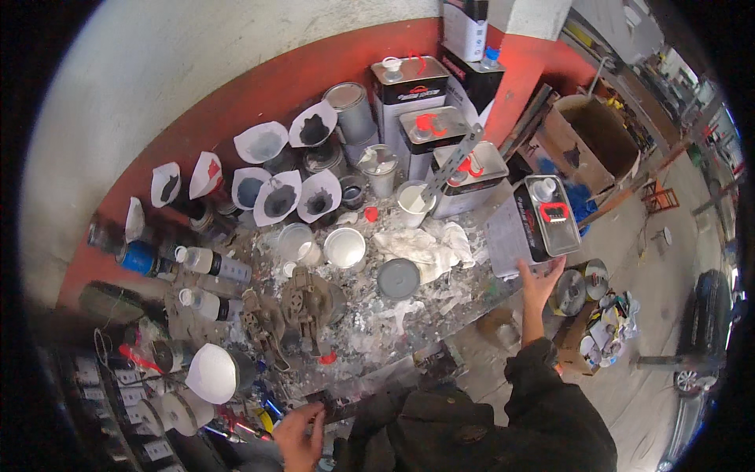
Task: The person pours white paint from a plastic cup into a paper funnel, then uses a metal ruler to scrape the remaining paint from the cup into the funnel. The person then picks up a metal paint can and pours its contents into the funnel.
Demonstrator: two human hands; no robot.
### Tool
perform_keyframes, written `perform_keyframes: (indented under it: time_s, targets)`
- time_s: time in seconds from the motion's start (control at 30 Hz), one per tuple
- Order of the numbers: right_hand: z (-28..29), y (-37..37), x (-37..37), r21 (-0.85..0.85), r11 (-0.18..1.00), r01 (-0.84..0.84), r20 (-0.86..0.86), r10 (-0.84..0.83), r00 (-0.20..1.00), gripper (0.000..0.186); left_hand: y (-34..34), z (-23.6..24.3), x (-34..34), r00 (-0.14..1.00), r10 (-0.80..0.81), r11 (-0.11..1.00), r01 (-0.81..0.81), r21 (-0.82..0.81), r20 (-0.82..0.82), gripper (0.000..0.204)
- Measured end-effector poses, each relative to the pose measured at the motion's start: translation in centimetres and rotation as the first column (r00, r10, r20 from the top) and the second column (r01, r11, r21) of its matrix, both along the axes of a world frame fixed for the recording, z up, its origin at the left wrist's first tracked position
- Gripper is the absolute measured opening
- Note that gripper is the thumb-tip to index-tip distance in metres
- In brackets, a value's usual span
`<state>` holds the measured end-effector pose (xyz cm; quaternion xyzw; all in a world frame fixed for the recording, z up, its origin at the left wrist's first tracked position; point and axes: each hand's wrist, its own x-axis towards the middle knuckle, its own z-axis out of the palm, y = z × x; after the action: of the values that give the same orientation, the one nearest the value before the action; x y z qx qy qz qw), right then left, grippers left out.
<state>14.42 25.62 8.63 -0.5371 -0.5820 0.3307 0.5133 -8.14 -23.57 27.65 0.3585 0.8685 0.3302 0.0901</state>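
My right hand (539,289) is at the near side of a rectangular metal can (557,224), thumb on its white label side and fingers spread round the other side. The can has a white cap and a red handle. Close to my body, my left hand (299,437) hangs by the table's near edge, loosely bent, thumb apart, with nothing visible in it. Toward the table's middle are a grey lid (399,278), a crumpled white cloth (432,250) and a tub of white paint (344,248). A perforated metal strip (454,161) stands in a white cup (414,206).
Several paper strainers (279,197) sit in containers along the red-and-white wall. More metal cans (410,94) stand at the back. Plastic bottles (212,263) and brown metal parts (305,303) lie at left. A cardboard box (594,141) and a litter-filled box (602,338) stand beyond the table's right edge.
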Motion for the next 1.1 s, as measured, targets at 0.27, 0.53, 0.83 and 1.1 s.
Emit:
perform_keyframes:
  time_s: [0.27, 0.53, 0.83, 1.1]
  targets:
    - [3.5, -4.9, -3.1, 0.098, 0.974, -0.205, -0.066, 0.212, 0.975, 0.054, -6.4, 1.6, -2.1, 0.96, 0.242, 0.97, -0.243, 0.006, -0.141, 0.015]
    - [13.8, 7.3, -22.5, 0.244, 0.905, -0.349, 0.232, 0.295, 0.927, 0.045, -10.2, 4.4, -4.5, 0.861, 0.365, 0.93, -0.354, 0.098, -0.353, 0.016]
    - [10.5, 6.4, -26.7, 0.212, 0.819, -0.533, 0.607, 0.317, 0.729, 0.039, -12.6, 4.1, -4.6, 0.774, 0.528, 0.848, -0.501, 0.173, -0.349, 0.014]
    - [16.2, 3.0, -20.9, 0.15, 0.941, -0.302, 0.097, 0.29, 0.952, 0.039, -16.5, 2.1, -7.6, 0.785, 0.563, 0.816, -0.578, 0.02, -0.258, 0.019]
